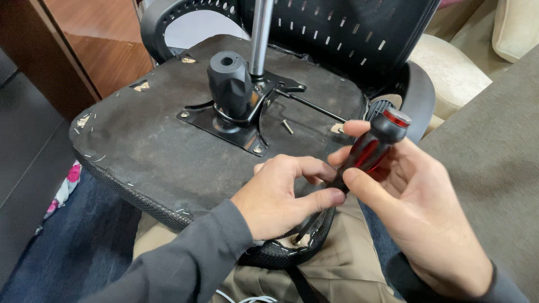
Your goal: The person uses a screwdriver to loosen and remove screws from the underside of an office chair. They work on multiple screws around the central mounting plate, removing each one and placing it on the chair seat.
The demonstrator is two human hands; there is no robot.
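Note:
An upturned office chair seat lies across my lap, its black fabric underside facing up. My right hand grips the red and black handle of a screwdriver. The shaft slants down to a screw hole at the seat's near edge. My left hand pinches the shaft just below the handle, thumb and fingers curled round it. A black metal mounting plate with a black knob-like hub is fixed at the seat's middle. A loose screw lies on the fabric beside the plate.
A chrome gas-lift column rises behind the hub. A thin black lever rod runs right from the plate. The mesh backrest and an armrest stand behind. A grey sofa surface is on the right, wooden furniture at upper left.

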